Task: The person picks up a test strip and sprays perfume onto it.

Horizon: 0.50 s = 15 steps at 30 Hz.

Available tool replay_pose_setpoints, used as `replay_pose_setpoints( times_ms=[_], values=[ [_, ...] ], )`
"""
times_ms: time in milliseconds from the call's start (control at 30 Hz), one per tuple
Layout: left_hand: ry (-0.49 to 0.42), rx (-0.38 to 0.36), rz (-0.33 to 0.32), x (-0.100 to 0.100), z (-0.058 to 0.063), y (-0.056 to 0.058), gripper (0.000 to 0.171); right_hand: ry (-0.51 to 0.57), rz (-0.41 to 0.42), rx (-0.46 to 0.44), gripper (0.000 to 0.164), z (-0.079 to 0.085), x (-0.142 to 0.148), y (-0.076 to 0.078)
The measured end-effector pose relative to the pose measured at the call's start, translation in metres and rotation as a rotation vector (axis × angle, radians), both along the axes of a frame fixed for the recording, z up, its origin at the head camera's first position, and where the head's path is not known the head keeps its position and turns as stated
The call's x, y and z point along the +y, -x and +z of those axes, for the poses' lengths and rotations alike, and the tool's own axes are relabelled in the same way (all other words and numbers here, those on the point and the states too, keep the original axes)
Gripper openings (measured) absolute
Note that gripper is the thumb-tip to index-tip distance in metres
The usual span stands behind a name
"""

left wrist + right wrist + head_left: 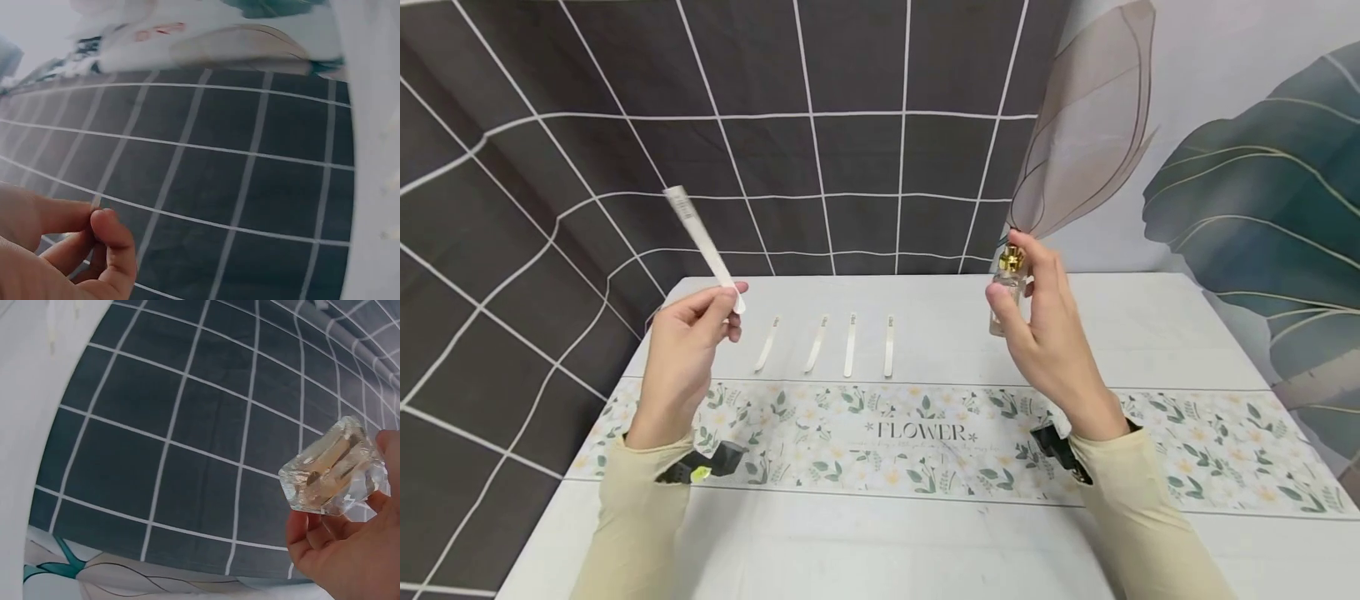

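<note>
In the head view my left hand [688,350] pinches a long white paper strip [702,240] near its rounded lower end. The strip slants up and left, with small printing at its top. Only a sliver of it shows above the fingertips in the left wrist view. My right hand [1051,329] grips a clear glass perfume bottle [997,323] above the table's right side, its index finger at the gold spray top [1011,257]. The right wrist view looks at the bottle's thick faceted base [331,472], with fingers and thumb around its sides.
Several similar paper strips [851,346] lie in a row on the white table [940,333], between the hands. A floral band [917,467] lettered FLOWER crosses the tabletop. Behind hangs a dark curtain [857,150] with white grid lines; a leaf-patterned cloth [1247,192] hangs at right.
</note>
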<state>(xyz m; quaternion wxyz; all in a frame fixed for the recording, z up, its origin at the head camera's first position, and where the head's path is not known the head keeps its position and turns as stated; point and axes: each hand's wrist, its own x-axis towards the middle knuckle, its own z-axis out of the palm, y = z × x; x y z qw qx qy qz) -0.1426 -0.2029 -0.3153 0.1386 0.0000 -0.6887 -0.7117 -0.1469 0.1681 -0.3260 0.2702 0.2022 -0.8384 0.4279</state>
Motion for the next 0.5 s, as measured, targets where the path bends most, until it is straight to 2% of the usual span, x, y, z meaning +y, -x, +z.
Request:
replay_pose_setpoints(
  times_ms=[167, 267, 500],
  values=[
    [0.125, -0.062, -0.073, -0.009, -0.017, 0.019, 0.021, -0.073, 0.025, -0.060, 0.060, -0.009, 0.007, 0.005],
    [0.167, -0.132, -0.121, -0.013, -0.031, 0.029, 0.016, -0.088, 0.035, -0.105, 0.060, -0.016, 0.010, 0.006],
    [0.166, -0.332, -0.189, -0.026, -0.057, 0.040, 0.011, -0.151, 0.068, -0.240, 0.061, -0.038, 0.018, 0.014]
  ],
)
